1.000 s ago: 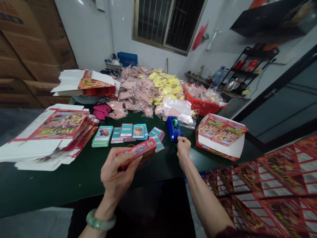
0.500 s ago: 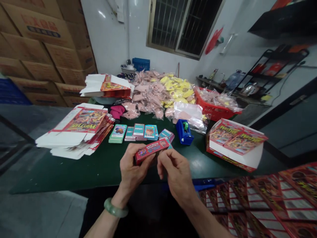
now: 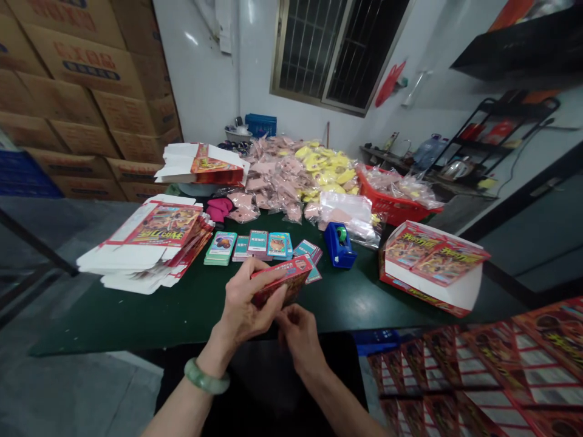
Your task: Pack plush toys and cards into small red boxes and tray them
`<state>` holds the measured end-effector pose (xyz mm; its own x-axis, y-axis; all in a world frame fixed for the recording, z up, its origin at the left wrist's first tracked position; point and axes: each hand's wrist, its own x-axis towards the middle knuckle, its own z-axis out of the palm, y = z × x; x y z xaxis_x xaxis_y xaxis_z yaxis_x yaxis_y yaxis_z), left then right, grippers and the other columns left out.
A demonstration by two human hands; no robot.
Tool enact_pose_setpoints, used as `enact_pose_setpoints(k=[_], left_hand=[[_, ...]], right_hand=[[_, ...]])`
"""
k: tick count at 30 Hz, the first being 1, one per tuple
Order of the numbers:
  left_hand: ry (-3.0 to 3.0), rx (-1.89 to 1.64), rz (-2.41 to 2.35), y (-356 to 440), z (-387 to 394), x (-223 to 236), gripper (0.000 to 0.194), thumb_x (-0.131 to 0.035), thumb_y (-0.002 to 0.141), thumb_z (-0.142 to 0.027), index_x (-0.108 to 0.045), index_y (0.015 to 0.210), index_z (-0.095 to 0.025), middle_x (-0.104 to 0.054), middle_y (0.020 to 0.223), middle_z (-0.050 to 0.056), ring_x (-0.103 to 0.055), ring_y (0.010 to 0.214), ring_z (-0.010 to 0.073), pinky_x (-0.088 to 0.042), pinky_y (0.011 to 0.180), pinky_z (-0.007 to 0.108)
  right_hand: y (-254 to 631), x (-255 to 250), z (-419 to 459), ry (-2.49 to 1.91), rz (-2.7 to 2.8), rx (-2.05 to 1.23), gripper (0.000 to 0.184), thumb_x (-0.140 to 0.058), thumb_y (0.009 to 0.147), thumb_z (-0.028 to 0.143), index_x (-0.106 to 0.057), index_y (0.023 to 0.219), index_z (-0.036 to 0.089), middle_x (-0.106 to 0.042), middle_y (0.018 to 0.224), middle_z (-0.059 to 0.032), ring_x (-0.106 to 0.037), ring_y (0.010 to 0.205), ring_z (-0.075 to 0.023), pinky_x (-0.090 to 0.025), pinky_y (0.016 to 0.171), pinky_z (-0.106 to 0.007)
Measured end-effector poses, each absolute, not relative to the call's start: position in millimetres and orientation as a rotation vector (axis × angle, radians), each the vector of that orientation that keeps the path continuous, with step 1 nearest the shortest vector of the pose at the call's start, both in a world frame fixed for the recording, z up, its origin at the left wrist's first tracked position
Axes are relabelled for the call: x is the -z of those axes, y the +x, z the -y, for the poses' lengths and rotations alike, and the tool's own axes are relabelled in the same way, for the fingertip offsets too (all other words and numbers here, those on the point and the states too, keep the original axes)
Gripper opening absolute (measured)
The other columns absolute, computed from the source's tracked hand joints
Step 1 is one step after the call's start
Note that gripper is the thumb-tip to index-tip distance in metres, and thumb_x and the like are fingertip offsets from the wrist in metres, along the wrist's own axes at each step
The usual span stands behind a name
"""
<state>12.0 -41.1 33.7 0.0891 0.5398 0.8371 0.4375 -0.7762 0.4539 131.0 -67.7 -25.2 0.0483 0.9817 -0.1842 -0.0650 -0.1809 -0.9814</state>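
Observation:
A small red printed card box [image 3: 291, 276] is tilted above the front part of the table, and my left hand [image 3: 248, 297] is closed around its left end. Below the box's lower edge, my right hand [image 3: 298, 334] has its fingers curled together; whether anything is pinched there is hidden. Just behind the box lie stacks of cards: a green-edged stack [image 3: 220, 247], teal cards [image 3: 257, 243], a blue animal-picture stack [image 3: 279, 245] and a fanned pile [image 3: 308, 251]. A blue tape dispenser [image 3: 339, 246] stands right of them.
Flattened red-and-white cartons [image 3: 155, 237] are piled at left. An open display box [image 3: 432, 261] with red boxes stands at right. Bagged pink and yellow items [image 3: 291, 176] cover the back beside a red basket [image 3: 394, 197]. Red printed boxes [image 3: 483, 364] fill the lower right.
My right hand has moved down and left, from the box's right end to beneath it. My left hand still grips the box, which has turned to show more of its front face.

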Motion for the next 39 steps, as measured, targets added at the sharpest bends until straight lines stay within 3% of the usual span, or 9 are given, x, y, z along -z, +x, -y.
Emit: enact_pose_setpoints(k=[4,9,14,17,20,24,30,34,39], left_hand=[[2.207,-1.857,-1.198,18,40,-34,0.018,-0.065,0.076,-0.017,-0.066,0.094,-0.02,-0.061,0.081,0.002,-0.061,0.072,0.0127,-0.051,0.064,0.023],[2.407,-1.657,-1.423,-8,32,-33,0.039,-0.061,0.077,-0.039,-0.061,0.112,-0.021,-0.071,0.09,0.004,-0.067,0.068,0.0187,-0.053,0.059,0.025],[2.478,-1.543,-1.201,14,20,-58,0.03,-0.061,0.077,-0.043,-0.066,0.1,-0.025,-0.073,0.083,0.001,-0.066,0.06,0.018,-0.05,0.046,0.023],[2.449,-1.547,-0.933,78,11,-85,0.029,-0.064,0.077,-0.037,-0.064,0.103,-0.025,-0.071,0.088,0.002,-0.066,0.072,0.0185,-0.052,0.06,0.026],[2.379,-1.433,-0.653,162,-6,-101,0.024,-0.062,0.08,-0.024,-0.063,0.103,-0.022,-0.067,0.089,0.003,-0.063,0.079,0.0164,-0.051,0.067,0.026],[2.386,-1.338,-0.429,271,-40,-97,0.036,-0.062,0.078,-0.015,-0.057,0.113,-0.019,-0.065,0.1,0.006,-0.061,0.089,0.0175,-0.05,0.079,0.03],[2.562,-1.209,-0.427,399,-78,-83,0.026,-0.052,0.085,-0.02,-0.061,0.109,-0.016,-0.061,0.096,0.008,-0.058,0.089,0.0186,-0.046,0.081,0.032],[2.723,-1.08,-0.448,442,-95,-65,0.024,-0.048,0.086,-0.021,-0.062,0.105,-0.017,-0.057,0.1,0.009,-0.054,0.092,0.0199,-0.045,0.081,0.034],[2.912,-1.019,-0.553,444,-100,-53,0.034,-0.047,0.081,-0.009,-0.056,0.114,-0.011,-0.043,0.128,0.02,-0.037,0.12,0.033,-0.032,0.094,0.055]], right_hand=[[162,31,70,-1.357,1.211,-1.131,0.024,-0.059,0.075,0.037,-0.047,0.064,0.019,-0.042,0.044,0.0079,-0.036,0.036,-0.0065,-0.028,0.035,-0.019],[280,11,60,-1.62,1.401,-0.179,0.02,-0.04,0.085,0.033,-0.051,0.08,0.018,-0.054,0.062,0.0008,-0.053,0.053,-0.0122,-0.044,0.051,-0.023],[404,18,49,-1.801,1.324,0.251,0.033,-0.043,0.082,0.035,-0.053,0.102,0.011,-0.058,0.101,-0.017,-0.054,0.096,-0.0265,-0.042,0.082,-0.041],[436,35,37,-1.883,1.449,0.355,0.039,-0.051,0.079,0.035,-0.055,0.11,0.012,-0.057,0.11,-0.0171,-0.047,0.108,-0.0304,-0.035,0.089,-0.044],[445,50,27,-1.947,1.558,0.428,0.033,-0.054,0.079,0.033,-0.059,0.105,0.014,-0.06,0.102,-0.0139,-0.049,0.102,-0.0291,-0.033,0.087,-0.042],[445,62,21,-2.017,1.574,0.54,0.026,-0.051,0.082,0.03,-0.062,0.097,0.011,-0.061,0.096,-0.0162,-0.049,0.094,-0.0288,-0.032,0.084,-0.042],[444,68,23,-2.014,1.556,0.612,0.023,-0.05,0.083,0.025,-0.059,0.102,0.016,-0.061,0.095,-0.0105,-0.05,0.091,-0.0253,-0.03,0.086,-0.041],[444,68,25,-1.985,1.56,0.59,0.021,-0.05,0.083,0.022,-0.058,0.102,0.017,-0.062,0.097,-0.0084,-0.051,0.092,-0.0239,-0.03,0.087,-0.04],[447,75,28,-1.903,1.583,0.641,0.028,-0.046,0.085,0.021,-0.054,0.112,0.016,-0.062,0.1,-0.0106,-0.054,0.094,-0.0245,-0.034,0.085,-0.04]])
